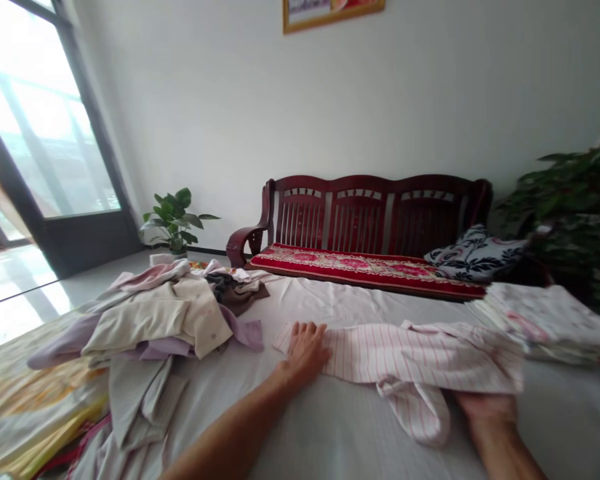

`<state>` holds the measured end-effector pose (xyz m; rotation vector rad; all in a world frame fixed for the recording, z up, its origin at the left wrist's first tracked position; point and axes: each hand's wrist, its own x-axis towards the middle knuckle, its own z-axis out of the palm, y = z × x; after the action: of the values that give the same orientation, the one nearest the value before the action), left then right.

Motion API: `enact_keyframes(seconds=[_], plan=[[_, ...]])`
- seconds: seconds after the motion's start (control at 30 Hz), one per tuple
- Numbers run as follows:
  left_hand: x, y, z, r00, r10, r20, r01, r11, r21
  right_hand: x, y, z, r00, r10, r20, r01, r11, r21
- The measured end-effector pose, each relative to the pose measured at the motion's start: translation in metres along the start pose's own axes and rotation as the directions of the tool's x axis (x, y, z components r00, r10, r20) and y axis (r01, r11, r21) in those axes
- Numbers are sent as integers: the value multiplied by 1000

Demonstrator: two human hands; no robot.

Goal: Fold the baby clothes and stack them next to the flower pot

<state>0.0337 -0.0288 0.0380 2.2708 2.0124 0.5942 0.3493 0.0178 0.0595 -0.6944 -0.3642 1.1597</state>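
Note:
A white garment with pink stripes [380, 350] lies stretched from left to right on the white sheet. One narrow part of it, perhaps a sleeve, is folded out toward me. My left hand [307, 347] rests palm down on the garment's left end, fingers stretched out over the cloth. At the other end, my right hand [487, 407] reaches under the near edge. The fabric covers its fingers, so their grip is hidden.
A heap of loose clothes [165, 307] lies to the left, a folded stack of cloth [555, 313] to the right. Behind the sheet [325, 427] stands a wooden bench [360, 213] with a red runner and a patterned cushion [475, 252]. Potted plants [177, 217] flank the bench.

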Motion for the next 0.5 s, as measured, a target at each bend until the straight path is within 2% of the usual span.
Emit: enact_keyframes(seconds=[0.07,0.13,0.2,0.3,0.4,0.5], plan=[[2,2,-4,1000,28,4,-27,998,-61,-2,-1,2,1000,-7,-27,6,1000,-19],[2,6,-8,999,51,-6,-52,977,-205,-4,-2,3,999,-33,-36,30,997,-67],[1,13,-13,998,55,-7,-54,918,-392,-7,-4,2,997,-77,-14,75,988,-136],[-1,26,-17,990,99,104,-18,805,-593,-10,-8,-3,992,-116,45,124,955,-270],[-4,41,-13,966,160,201,-9,803,-596,-8,-8,-12,987,-147,68,162,908,-386],[-7,57,0,956,205,210,-73,858,-508,-3,-4,-19,985,-166,55,174,896,-409]])
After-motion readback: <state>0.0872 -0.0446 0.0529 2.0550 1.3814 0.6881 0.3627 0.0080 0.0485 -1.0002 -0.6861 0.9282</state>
